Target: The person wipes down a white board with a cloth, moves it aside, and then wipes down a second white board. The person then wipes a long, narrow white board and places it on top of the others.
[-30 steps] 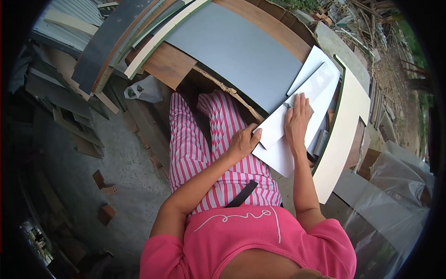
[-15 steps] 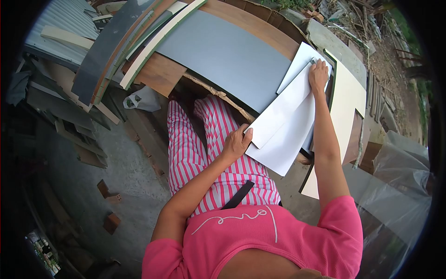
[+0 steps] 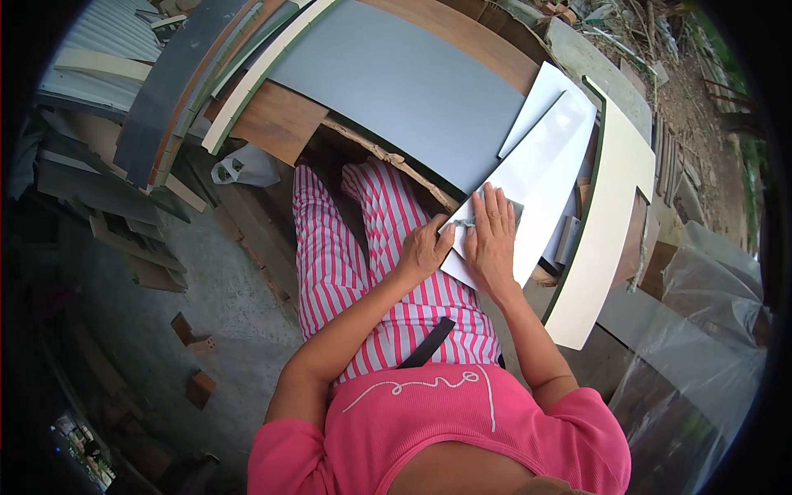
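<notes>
A long white panel lies slanted over my right thigh and the edge of the worktop. My left hand is closed on its near left corner, thumb on top. Flat on the panel's near end lies my right hand, fingers stretched out and close together. A small grey piece shows from under those fingers; I cannot make out what it is. Beyond the panel, another white piece rests partly on the grey-blue board.
A cream board with a dark green edge stands right of the panel. Curved edged strips lie at the left of the worktop. A white plastic bag sits below them. Clear plastic sheeting hangs at the right; brick pieces lie on the floor.
My right hand has come from the panel's far end down to its near end, close to my left hand. The left hand stays at the corner. The panel's raised near flap now lies lower.
</notes>
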